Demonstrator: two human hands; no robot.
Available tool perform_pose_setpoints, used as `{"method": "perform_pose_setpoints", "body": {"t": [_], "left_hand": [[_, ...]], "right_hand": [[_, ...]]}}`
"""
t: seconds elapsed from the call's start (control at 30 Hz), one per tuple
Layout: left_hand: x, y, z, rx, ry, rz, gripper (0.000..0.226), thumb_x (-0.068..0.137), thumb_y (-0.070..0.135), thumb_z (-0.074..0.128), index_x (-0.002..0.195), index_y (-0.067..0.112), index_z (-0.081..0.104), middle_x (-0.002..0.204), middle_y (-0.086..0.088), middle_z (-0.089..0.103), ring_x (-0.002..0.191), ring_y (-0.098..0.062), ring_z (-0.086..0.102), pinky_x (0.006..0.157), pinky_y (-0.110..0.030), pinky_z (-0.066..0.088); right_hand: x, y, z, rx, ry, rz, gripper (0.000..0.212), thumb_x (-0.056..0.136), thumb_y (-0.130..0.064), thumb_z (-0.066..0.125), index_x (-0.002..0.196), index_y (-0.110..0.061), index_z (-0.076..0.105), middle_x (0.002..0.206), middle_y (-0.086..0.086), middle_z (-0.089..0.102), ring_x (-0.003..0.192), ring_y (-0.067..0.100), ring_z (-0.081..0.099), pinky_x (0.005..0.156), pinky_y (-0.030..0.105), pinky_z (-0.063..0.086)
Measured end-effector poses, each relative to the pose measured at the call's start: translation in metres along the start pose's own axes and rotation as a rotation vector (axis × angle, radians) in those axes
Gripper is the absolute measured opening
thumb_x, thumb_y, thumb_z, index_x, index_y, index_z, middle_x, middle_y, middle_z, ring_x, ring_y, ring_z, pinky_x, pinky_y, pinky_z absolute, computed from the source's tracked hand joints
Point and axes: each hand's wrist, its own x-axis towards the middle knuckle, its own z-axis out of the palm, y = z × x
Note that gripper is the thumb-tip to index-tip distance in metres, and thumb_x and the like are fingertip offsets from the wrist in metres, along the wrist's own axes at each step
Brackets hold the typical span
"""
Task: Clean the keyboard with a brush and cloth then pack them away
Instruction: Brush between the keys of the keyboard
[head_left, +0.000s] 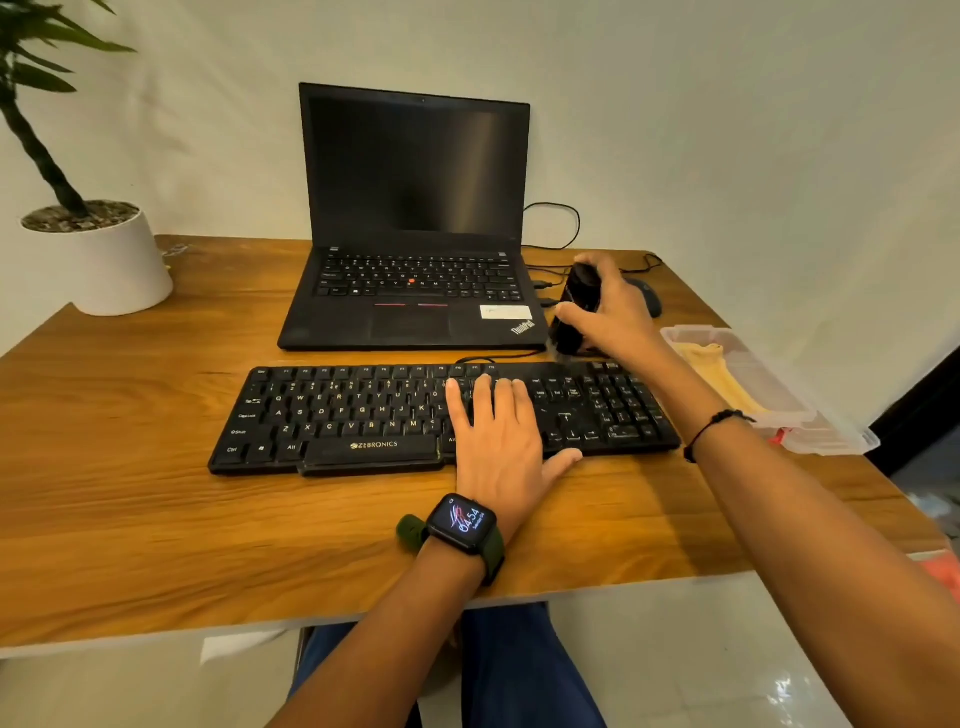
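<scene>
Black plastic keyboard (441, 415) lying near the wooden surface's (130, 519) front edge.
Left hand (498, 441) is resting flat, fingers spread, on its keys; right hand (608, 306) is gripping a black brush (574, 312) just behind its rear edge.

Left hand (498, 436) laid flat, palm down, fingers (484, 391) spread forward, thumb stretched out to the right, left forearm reaching up from below, right hand (608, 306) raised further forward, fingers curled closed around a dark brush (574, 312), right arm extended diagonally
</scene>
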Motion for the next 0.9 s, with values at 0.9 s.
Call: {"method": "perform_pose_setpoints", "body": {"t": [0.9], "left_hand": [[0.001,0.0,-0.009,-0.046,-0.068,0.022,0.093,0.079,0.074,0.038,0.14,0.005,0.028,0.142,-0.012,0.037,0.138,-0.032,0.022,0.112,-0.056,-0.004]], "right_hand": [[-0.026,-0.015,-0.001,-0.086,-0.069,-0.074,0.048,0.086,-0.018,0.062,0.128,-0.016,0.037,0.103,-0.003,0.049,0.088,0.016,0.056,0.076,0.037,0.056]]}}
